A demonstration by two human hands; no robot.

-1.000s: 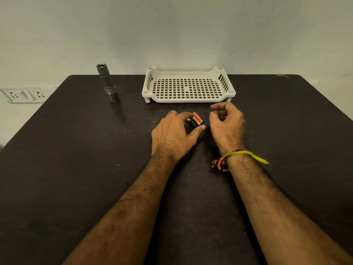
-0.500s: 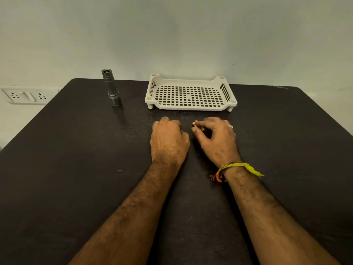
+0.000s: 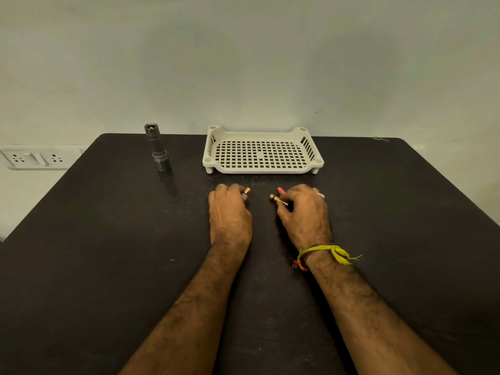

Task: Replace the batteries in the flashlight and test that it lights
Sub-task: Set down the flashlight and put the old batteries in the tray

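Observation:
A grey metal flashlight (image 3: 157, 148) stands upright at the table's far left, well away from both hands. My left hand (image 3: 230, 212) rests on the table with its fingers curled around a battery (image 3: 246, 191); only the copper end shows. My right hand (image 3: 304, 212) sits a short gap to the right, pinching a copper-topped battery (image 3: 278, 200) that points left. An orange-tipped battery (image 3: 280, 190) pokes out behind its fingers. The rest of each battery is hidden by the fingers.
A white perforated plastic tray (image 3: 313, 169) with nothing in it stands just beyond the hands at the back of the dark table (image 3: 108, 266). A wall socket plate (image 3: 29, 158) sits at the far left, past the table edge.
The hands were together, with the batteries bunched in the left hand. They have since drawn apart, each holding batteries. The view has tilted up.

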